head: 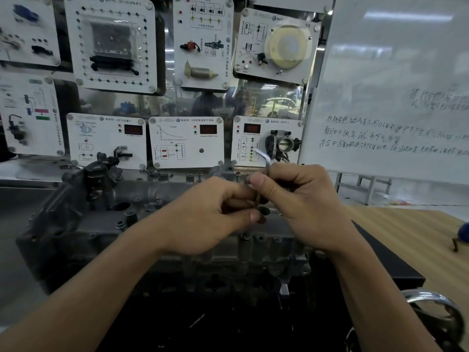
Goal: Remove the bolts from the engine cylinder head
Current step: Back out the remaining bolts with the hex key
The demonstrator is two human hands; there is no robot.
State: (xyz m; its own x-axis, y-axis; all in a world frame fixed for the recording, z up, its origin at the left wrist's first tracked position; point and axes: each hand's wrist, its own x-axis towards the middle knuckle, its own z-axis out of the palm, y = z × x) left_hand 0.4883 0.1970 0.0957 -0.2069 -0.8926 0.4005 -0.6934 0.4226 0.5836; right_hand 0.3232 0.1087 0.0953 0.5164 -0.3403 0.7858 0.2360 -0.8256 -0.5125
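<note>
A grey metal engine cylinder head (142, 224) lies across the bench in front of me. Both hands meet above its middle. My right hand (297, 199) grips a silver L-shaped hex key (262, 156), whose bent end sticks up above the fist. My left hand (210, 212) pinches a dark bolt (262, 212) between thumb and fingers at the lower end of the key. The bolt's shank is mostly hidden by the fingers. Several bolt heads and holes show along the head's top edge (162, 176).
A wall of white training panels (186, 142) stands right behind the head. A whiteboard (396, 97) leans at the right. A wooden table (411, 232) lies to the right, with a blue object (464, 232) at its edge. A chrome ring-shaped part (436, 308) sits at lower right.
</note>
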